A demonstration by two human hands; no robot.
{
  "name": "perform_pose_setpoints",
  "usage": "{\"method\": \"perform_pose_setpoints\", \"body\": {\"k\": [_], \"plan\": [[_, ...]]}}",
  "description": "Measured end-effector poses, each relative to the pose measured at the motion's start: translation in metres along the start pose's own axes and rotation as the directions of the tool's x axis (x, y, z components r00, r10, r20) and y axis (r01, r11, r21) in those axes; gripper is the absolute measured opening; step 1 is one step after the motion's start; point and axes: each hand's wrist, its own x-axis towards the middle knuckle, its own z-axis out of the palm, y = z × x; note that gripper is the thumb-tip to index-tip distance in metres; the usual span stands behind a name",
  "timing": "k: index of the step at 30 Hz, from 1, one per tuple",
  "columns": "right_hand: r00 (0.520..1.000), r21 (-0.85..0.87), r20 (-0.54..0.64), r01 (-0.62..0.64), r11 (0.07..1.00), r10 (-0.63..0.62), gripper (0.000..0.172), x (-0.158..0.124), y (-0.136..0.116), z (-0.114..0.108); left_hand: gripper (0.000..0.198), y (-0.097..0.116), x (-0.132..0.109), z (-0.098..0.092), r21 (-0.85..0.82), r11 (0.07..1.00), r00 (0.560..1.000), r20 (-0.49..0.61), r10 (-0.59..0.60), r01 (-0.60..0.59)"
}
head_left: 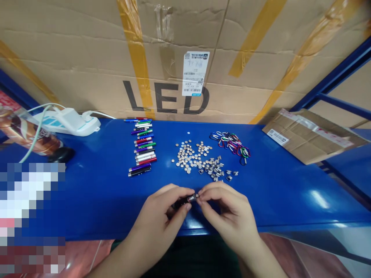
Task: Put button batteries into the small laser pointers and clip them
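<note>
Thumb and fingers of our left hand (162,214) curl closed around a slim black tube (191,198), which lies near the middle of the blue table's front side, just above its near edge. Our right hand (230,204) pinches the tube's silver end between thumb and fingertips; whether a loose part sits there is too small to tell.

Taking the tube as the clock's centre, the near edge of the blue table (101,193) runs past at six o'clock, close under our wrists. Plain blue surface gives us room at nine and at three o'clock. The nearest loose things are small metal clasps (213,166) at one o'clock, with mixed-colour carabiners (230,143) beyond them. Silvery discs (190,156) spread at twelve, and a column of coloured pen-like tubes (145,151) lies at eleven.

Along the far edge at twelve, a large cardboard box (87,69) printed "LED" rises like a wall; its contents are hidden from us. At two o'clock a small taped carton (307,135) sits tilted, its inside also hidden. Toward ten we see a white power strip (91,125) with plugs in it, and a brown bottle (37,133) beside it.
</note>
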Motion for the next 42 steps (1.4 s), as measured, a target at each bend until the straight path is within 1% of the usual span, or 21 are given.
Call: {"method": "perform_pose_setpoints", "body": {"k": [5,12,19,23,27,31,34,37,42], "plan": [[0.995,-0.049,0.046,0.092,0.995,-0.089,0.018,0.0,-0.002,0.001,0.028,-0.002,-0.001,0.002,0.035,0.999,1.0,-0.006,0.006,-0.006],[0.984,-0.125,0.092,0.166,0.978,-0.155,0.018,-0.002,-0.001,0.002,0.03,-0.003,-0.004,0.001,0.07,0.996,0.999,0.015,0.049,-0.05],[0.967,-0.131,0.106,0.244,0.961,-0.231,0.022,-0.008,0.002,0.001,0.03,-0.003,-0.005,-0.001,0.064,0.996,0.998,0.021,0.056,-0.057],[0.958,-0.112,0.139,0.267,0.957,-0.251,0.025,-0.009,0.004,0.001,0.03,-0.002,-0.006,-0.001,0.061,0.997,0.998,0.027,0.054,-0.055],[0.956,-0.103,0.149,0.27,0.957,-0.254,0.026,-0.009,0.003,0.001,0.028,-0.002,-0.005,-0.002,0.026,0.999,0.999,0.027,0.046,-0.047],[0.967,-0.11,0.072,0.251,0.962,-0.244,0.023,-0.01,-0.001,0.001,0.026,-0.003,-0.005,-0.004,-0.019,0.999,0.999,0.031,0.033,-0.033],[0.973,-0.12,0.036,0.23,0.966,-0.228,0.024,-0.01,-0.002,0.001,0.021,-0.005,-0.005,-0.004,-0.078,0.996,0.998,0.023,0.056,-0.054],[0.973,-0.12,0.05,0.231,0.966,-0.226,0.025,-0.011,-0.001,0.002,0.017,-0.007,-0.007,-0.003,-0.143,0.987,0.997,0.005,0.076,-0.075],[0.95,-0.104,0.122,0.302,0.948,-0.289,0.026,-0.01,-0.001,0.002,0.02,-0.011,-0.009,-0.001,-0.17,0.978,0.993,-0.024,0.115,-0.118]]}}
